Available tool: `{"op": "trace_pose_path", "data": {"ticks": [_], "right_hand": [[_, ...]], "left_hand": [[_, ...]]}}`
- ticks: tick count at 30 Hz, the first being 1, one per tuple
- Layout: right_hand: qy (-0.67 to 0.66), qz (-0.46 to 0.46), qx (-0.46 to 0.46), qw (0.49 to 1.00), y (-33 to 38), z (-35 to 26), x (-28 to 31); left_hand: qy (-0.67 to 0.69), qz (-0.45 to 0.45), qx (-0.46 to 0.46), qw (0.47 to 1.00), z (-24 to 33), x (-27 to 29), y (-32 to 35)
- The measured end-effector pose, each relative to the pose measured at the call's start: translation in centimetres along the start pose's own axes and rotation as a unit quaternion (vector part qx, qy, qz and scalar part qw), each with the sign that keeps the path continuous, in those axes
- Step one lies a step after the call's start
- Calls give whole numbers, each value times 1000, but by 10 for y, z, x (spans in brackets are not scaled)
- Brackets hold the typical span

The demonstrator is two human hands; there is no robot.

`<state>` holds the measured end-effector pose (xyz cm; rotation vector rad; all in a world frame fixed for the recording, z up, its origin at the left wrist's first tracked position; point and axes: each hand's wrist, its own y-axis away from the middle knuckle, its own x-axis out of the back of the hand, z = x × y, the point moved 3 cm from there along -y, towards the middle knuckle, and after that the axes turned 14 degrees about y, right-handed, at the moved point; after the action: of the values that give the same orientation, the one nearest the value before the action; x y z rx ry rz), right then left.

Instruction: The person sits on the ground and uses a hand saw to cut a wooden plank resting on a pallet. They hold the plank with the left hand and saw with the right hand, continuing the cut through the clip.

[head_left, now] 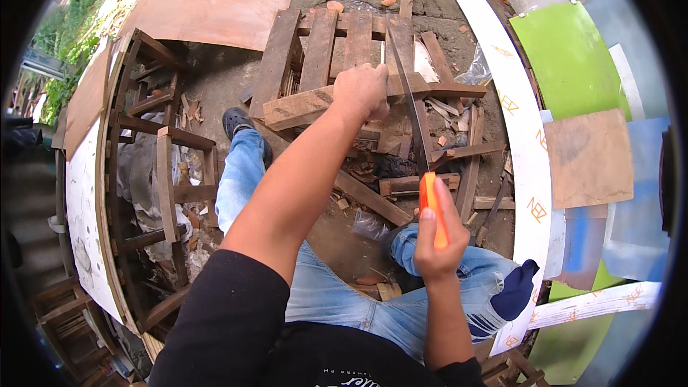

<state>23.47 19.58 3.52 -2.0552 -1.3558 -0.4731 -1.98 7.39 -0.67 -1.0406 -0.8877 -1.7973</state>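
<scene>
My right hand is wrapped around the orange handle of a handsaw, its long dark blade pointing away from me. The blade crosses a thick wooden board near the board's right part. Whether the teeth have cut into the wood is hard to see. Left of the blade, my left hand presses on the board with curled fingers, gripping it. Beneath lies a slatted wooden pallet-like frame, which supports the board. My left arm stretches across the middle of the view.
Wooden frames stand on the left beside a brown plywood sheet. Wood scraps and offcuts litter the ground around my legs. A long white panel curves along the right, with green and blue sheets beyond it.
</scene>
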Motion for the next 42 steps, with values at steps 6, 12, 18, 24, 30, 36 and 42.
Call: {"op": "trace_pose_path", "data": {"ticks": [6,12,18,24,30,36,42], "right_hand": [[-4,-69,-109,992,84,14,67],[-22,-18,-20,999,-19,9,21],[-42,-21,-29,998,-62,17,-22],[-44,-29,-47,998,-22,10,-11],[-49,-1,-47,998,-31,-11,-14],[-118,-68,-144,980,-83,-34,12],[-6,-39,-70,997,-81,-32,25]], "left_hand": [[-2,1,-32,999,2,0,0],[35,-47,-75,995,7,-6,7],[23,-5,-37,999,7,-3,2],[-17,-62,-48,997,14,-12,13],[14,4,-86,996,17,-17,24],[4,103,-106,989,15,-29,30],[23,104,-81,991,16,-21,35]]}}
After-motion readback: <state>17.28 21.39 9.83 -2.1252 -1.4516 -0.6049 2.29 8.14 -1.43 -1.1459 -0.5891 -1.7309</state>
